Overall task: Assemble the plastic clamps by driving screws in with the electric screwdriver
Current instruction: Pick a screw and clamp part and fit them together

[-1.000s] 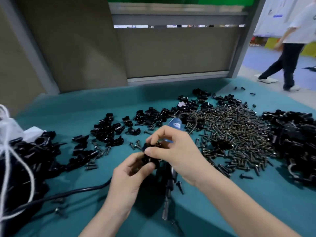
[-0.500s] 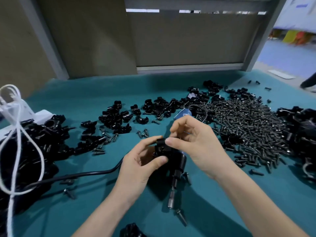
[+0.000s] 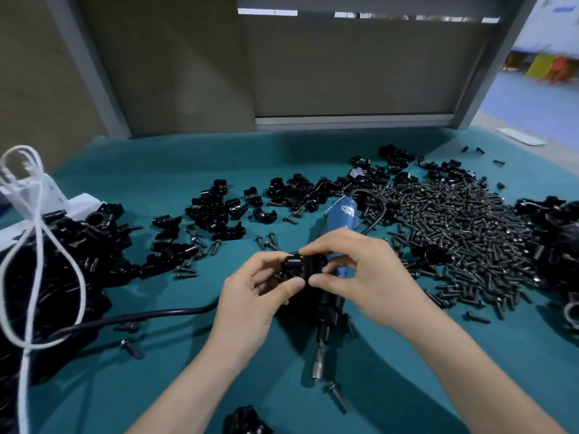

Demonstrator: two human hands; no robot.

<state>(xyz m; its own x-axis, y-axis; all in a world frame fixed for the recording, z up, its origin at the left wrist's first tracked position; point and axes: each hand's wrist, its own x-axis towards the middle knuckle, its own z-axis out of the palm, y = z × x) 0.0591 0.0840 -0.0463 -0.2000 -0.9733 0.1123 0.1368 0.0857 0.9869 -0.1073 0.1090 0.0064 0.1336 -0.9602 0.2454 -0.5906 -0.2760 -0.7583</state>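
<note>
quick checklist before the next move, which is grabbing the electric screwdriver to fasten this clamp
1. Clamp held steady: ok, the left hand and right hand both pinch it above the table.
2. Screw seated in the clamp: cannot tell, fingers hide the hole.
3. Electric screwdriver within reach: ok, it lies right beneath the hands, bit end toward the person.
4. A hand free to take the screwdriver: not ok, both hands are on the clamp.
5. Spare screws nearby: ok, the screw pile lies to the right.
</note>
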